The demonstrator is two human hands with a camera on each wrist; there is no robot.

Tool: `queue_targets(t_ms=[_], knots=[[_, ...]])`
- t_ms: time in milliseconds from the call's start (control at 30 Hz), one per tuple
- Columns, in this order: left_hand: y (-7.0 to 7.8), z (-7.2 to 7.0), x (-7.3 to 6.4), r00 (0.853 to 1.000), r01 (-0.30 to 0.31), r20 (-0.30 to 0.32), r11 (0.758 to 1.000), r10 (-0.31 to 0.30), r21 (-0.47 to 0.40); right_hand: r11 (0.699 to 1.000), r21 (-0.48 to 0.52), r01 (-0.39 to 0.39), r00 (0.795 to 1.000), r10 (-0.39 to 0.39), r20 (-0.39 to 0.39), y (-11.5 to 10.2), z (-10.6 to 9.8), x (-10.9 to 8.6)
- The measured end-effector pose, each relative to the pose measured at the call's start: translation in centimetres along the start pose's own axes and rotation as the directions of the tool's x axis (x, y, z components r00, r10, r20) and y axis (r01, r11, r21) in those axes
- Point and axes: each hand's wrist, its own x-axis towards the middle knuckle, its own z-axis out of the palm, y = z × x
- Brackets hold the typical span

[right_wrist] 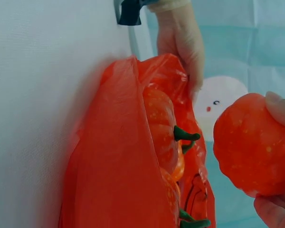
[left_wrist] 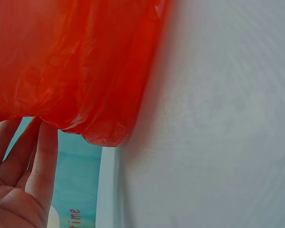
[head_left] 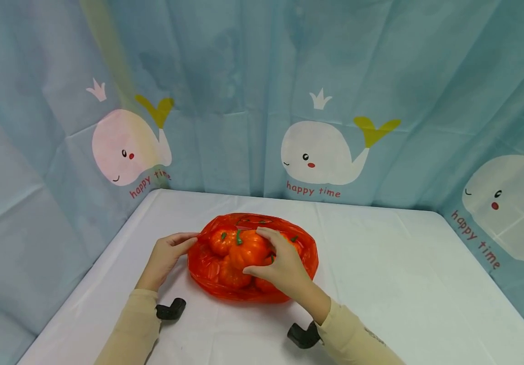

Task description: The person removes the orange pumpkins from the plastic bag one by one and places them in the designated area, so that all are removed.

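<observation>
A red plastic bag (head_left: 211, 291) stands on the table with its mouth spread, holding several small orange pumpkins (head_left: 232, 275) with green stems. My right hand (head_left: 285, 263) grips one pumpkin (right_wrist: 251, 142) between thumb and fingers, raised above the others and apart from the bag in the right wrist view. At the bag's left rim, my left hand (head_left: 163, 258) pinches the plastic. In the left wrist view the bag (left_wrist: 80, 61) hides the fingertips of that hand (left_wrist: 19, 185).
A white cloth covers the table (head_left: 380, 284). Behind and beside it hangs a blue-green curtain (head_left: 225, 101) printed with whales. Black curved pieces (head_left: 305, 335) sit by both wrists, next to beige sleeves (head_left: 129, 324).
</observation>
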Motion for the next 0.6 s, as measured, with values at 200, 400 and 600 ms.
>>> queue_targets(t_ms=[200,400,600], knots=[[-0.1,0.0,0.1,1.000,-0.014,0.000,1.000,0.014,-0.004,1.000,0.024,-0.003,0.999,0.004,-0.042,0.2,-0.6,-0.3],[-0.1,0.1,0.0,1.000,-0.013,-0.001,1.000,0.013,-0.008,0.999,0.010,-0.040,0.996,0.040,-0.082,0.5,-1.4,-0.9],[-0.2,0.1,0.1,1.000,-0.009,0.000,1.000,0.009,-0.012,0.997,0.028,-0.078,0.991,0.080,-0.111,1.1,-2.0,-1.4]])
